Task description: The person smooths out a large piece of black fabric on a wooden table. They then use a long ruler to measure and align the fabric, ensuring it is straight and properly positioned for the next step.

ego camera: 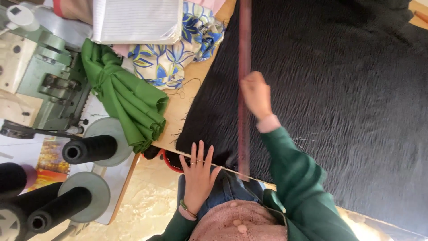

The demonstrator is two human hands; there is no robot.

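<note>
Right hand (255, 94), fingers curled, pins a long reddish ruler (244, 89) on black ribbed fabric (339, 89). Left hand (198, 172), fingers spread, rests flat at the fabric's edge on the tabletop (183, 105).

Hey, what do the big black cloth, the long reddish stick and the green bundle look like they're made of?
Black cloth: seemingly a crinkled woven textile, matte, with rippled ridges and frayed threads at its edge. Reddish stick: probably a see-through plastic ruler, since the dark cloth shows through it; motion blur leaves this open. The right hand holds it; the left hand lies flat. Green bundle: smooth, thin fabric, softly folded.
</note>
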